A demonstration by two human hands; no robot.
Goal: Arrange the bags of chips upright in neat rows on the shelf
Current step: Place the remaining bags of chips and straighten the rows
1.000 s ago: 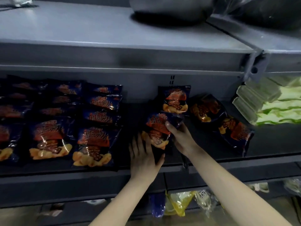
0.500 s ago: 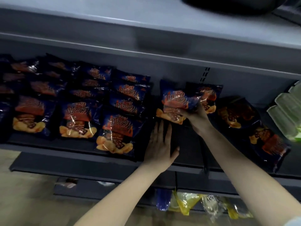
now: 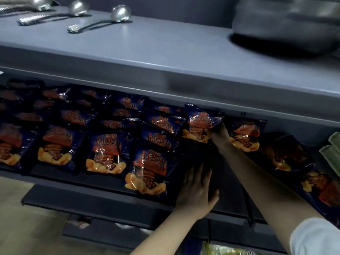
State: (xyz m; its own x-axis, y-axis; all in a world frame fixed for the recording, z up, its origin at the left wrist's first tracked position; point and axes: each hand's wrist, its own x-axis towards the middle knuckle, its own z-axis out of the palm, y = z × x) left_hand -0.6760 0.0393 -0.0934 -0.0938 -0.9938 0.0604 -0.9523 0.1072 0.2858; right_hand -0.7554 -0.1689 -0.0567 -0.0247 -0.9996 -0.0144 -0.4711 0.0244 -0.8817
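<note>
Right hand pinches the lower right edge of a chip bag, fingers curled on the foil. The bag faces front, roughly upright and leaning a little, deep in the shelf under the upper board. Cannot tell if its bottom rests on the shelf. Right forearm runs back to lower right, white sleeve at the frame corner.

Left hand is flat and wide, fingers straight and close together, palm down on the bare dark floor of the shelf near the front edge, holding nothing. It sits just beside the front bag of the nearest row, apart from the held chip bag.

Just right of the held one, behind the right wrist, a second bag stands facing front. Further right, two loose bags lie tilted, not in a row, one partly hidden by the right arm. Left of the hands, rows of bags fill the shelf front to back, leaning back, labels out. The far-left ones are blurred.

Green packs sit at the right edge of the same level. The grey upper shelf carries metal ladles at left and a dark pan at right. Yellow packets show on a lower level at the bottom of the frame.
</note>
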